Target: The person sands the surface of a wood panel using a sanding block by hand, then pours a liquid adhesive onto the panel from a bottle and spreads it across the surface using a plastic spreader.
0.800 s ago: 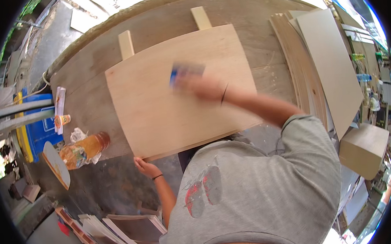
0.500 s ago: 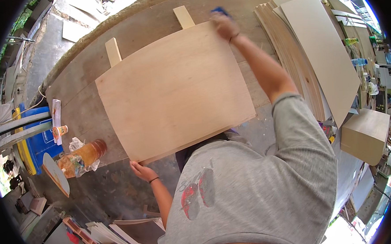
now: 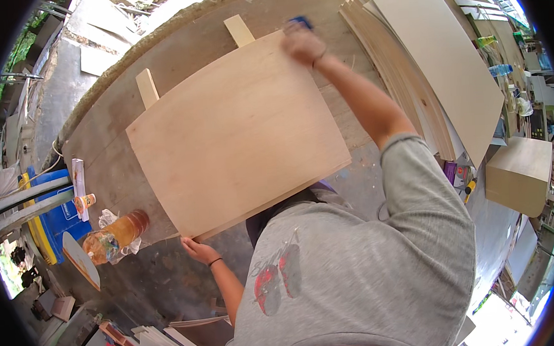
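A large pale plywood sheet lies flat across the bench, with another sheet's edge showing beneath its near side. At its far right corner is my right hand, smeared by motion, with its fingers closed on a small blue object. Most of that object is hidden by the hand, so its kind cannot be told. My left hand grips the sheet's near left corner, fingertips at the edge. Two light wooden strips stick out from under the sheet's far edge.
A stack of plywood sheets stands to the right, a grey-white board on top. On the left are a large bottle of amber liquid, a paper cup and a blue plastic piece. A wooden box sits far right.
The whole view has turned slightly, shifting the sheet and bench leftward. My right hand stays near the far right corner with the blue object; my left hand keeps the near left corner.
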